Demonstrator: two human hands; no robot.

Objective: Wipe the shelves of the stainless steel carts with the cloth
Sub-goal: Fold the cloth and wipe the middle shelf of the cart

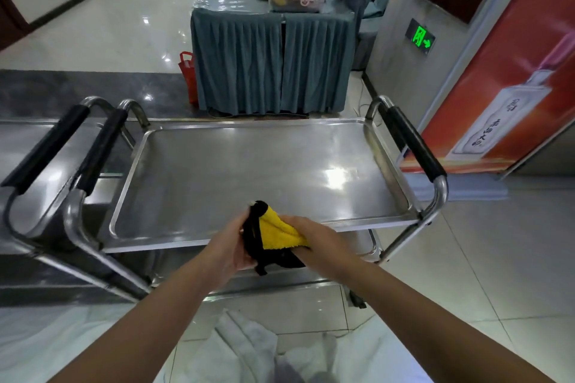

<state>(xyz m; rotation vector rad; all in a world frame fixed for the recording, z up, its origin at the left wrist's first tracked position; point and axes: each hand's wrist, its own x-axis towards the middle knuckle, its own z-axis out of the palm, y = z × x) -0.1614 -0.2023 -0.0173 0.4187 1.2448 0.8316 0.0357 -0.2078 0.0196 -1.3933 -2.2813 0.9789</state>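
Holding the cloth [273, 232] in front of the body, both hands are busy with it just over the near edge of the cart [434, 196]. The cloth is yellow on one side and black on the other. It is bunched up, not flat. The left hand [231, 242] grips the black part, with fingers curled round it. The right hand [306, 238] holds the yellow part, and the cloth hangs over its fingers. I think the hands are folding or turning the cloth to get it ready.

The cloth is up in the air. It does not touch the top shelf [249, 171] yet. That shelf is a shiny steel tray with a low rim, and nothing sits on it. It shines under the lights. I cannot tell if it has been wiped or not, since no wet marks or streaks show up clearly.

A lower shelf [357, 246] peeks out under the top one, close to the right hand. Most of it is hidden.

A second cart [46, 165] stands just beside the first, on the left. Its shelves show only in part.

So the job looks far from over. The cloth is ready in the hands, but the wiping is not going on right now. The top shelf may need a wipe, then the lower one, then the other cart too.

Past the carts stands a table [270, 65] with a grey skirt.
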